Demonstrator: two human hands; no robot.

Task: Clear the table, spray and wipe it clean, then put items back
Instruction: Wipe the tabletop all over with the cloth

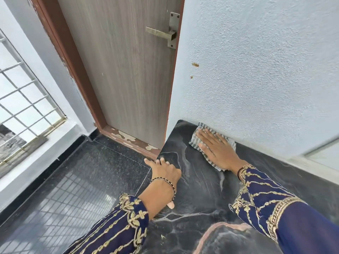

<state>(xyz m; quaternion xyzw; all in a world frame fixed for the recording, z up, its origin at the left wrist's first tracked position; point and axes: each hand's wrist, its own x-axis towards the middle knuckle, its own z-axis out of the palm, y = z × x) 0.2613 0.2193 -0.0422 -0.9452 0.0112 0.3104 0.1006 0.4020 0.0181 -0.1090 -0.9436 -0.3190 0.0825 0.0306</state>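
Both arms wear dark blue sleeves, the left sleeve (117, 228) and the right sleeve (275, 208), with gold leaves and gold lines sewn on. A thin bangle (165, 182) of dark and gold beads sits by the left hand (166, 170). A dark band (239, 173) sits by the right hand (214, 147).

Bright, even daylight comes through the barred window (27, 99) far left of the left hand (165, 171). The glossy floor (73, 189) beside it mirrors the bars. Straight lines bow near the edges.
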